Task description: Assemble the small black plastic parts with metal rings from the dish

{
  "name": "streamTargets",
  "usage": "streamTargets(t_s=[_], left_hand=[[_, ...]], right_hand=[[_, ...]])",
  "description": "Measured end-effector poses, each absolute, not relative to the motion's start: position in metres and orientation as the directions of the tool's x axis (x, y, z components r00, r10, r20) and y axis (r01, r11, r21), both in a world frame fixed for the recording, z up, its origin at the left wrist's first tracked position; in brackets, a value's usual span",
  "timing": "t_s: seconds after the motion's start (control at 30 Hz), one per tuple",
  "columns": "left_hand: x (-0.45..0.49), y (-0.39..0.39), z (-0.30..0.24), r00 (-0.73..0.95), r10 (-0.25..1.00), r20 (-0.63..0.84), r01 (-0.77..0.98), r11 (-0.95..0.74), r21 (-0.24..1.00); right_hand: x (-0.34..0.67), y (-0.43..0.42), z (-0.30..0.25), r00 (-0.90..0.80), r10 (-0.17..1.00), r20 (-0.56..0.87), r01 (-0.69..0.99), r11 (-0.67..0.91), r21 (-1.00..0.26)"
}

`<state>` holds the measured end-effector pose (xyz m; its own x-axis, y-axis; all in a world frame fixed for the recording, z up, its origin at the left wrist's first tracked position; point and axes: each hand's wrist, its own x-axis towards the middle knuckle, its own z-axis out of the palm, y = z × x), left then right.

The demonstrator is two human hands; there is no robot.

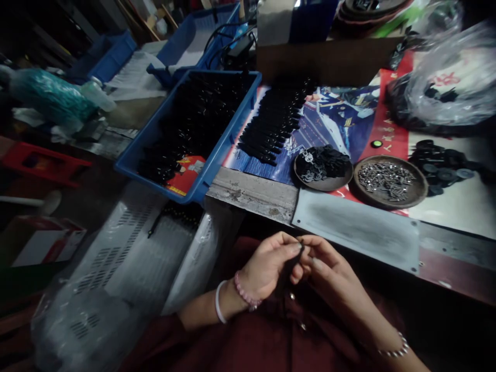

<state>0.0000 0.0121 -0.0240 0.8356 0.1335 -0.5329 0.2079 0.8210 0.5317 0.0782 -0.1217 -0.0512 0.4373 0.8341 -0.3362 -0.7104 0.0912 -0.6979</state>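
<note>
My left hand (pixel 273 261) and my right hand (pixel 327 261) meet in front of my body, just below the bench edge. Between their fingertips is a small black part (pixel 301 250), pinched from both sides; its exact kind is too small and dark to make out. Beyond my hands lies a grey metal plate (pixel 356 227) along the bench edge. Behind the plate sit a dish of small black parts (pixel 325 165) and a round dish of small silver metal pins (pixel 389 181).
A blue tray (pixel 201 178) of dark pieces stands at left. Rows of slim black pieces (pixel 271 124) lie beside it. Black round parts (pixel 444 168) and a clear plastic bag (pixel 457 77) are at right. Plastic-wrapped crates (pixel 143 258) sit below left.
</note>
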Motion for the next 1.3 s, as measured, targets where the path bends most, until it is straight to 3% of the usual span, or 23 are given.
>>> streamTargets(t_s=[0.1, 0.2, 0.33, 0.53, 0.77, 0.9, 1.03, 1.2, 1.3], left_hand=[[0.007, 0.011, -0.017, 0.787, 0.372, -0.493, 0.023, 0.779, 0.626], [0.01, 0.008, -0.012, 0.728, 0.514, -0.454, -0.063, 0.709, 0.703], [0.011, 0.003, -0.008, 0.683, 0.592, -0.428, -0.065, 0.633, 0.772], [0.012, 0.0, -0.002, 0.666, 0.633, -0.394, -0.083, 0.588, 0.804], [0.008, 0.001, -0.002, 0.75, 0.521, -0.408, -0.014, 0.629, 0.777], [0.005, -0.001, -0.01, 0.862, 0.265, -0.432, 0.139, 0.695, 0.705], [0.004, -0.003, -0.013, 0.892, 0.031, -0.45, 0.294, 0.718, 0.631], [0.0, -0.004, -0.011, 0.867, 0.003, -0.498, 0.367, 0.671, 0.644], [0.0, -0.003, -0.007, 0.855, 0.086, -0.511, 0.35, 0.632, 0.692]], right_hand=[[0.07, -0.12, -0.051, 0.451, 0.835, -0.316, -0.6, 0.022, -0.799], [0.06, -0.118, -0.048, 0.445, 0.825, -0.349, -0.508, -0.089, -0.857], [0.055, -0.115, -0.042, 0.496, 0.797, -0.344, -0.457, -0.097, -0.884], [0.057, -0.112, -0.036, 0.438, 0.813, -0.384, -0.474, -0.153, -0.867], [0.087, -0.13, -0.024, 0.374, 0.854, -0.362, -0.474, -0.16, -0.866], [0.102, -0.137, -0.01, 0.548, 0.743, -0.384, -0.586, 0.014, -0.81], [0.093, -0.126, -0.018, 0.457, 0.848, -0.269, -0.714, 0.17, -0.679], [0.083, -0.118, -0.031, 0.476, 0.858, -0.192, -0.708, 0.245, -0.662], [0.096, -0.124, -0.018, 0.468, 0.871, -0.148, -0.544, 0.152, -0.825]])
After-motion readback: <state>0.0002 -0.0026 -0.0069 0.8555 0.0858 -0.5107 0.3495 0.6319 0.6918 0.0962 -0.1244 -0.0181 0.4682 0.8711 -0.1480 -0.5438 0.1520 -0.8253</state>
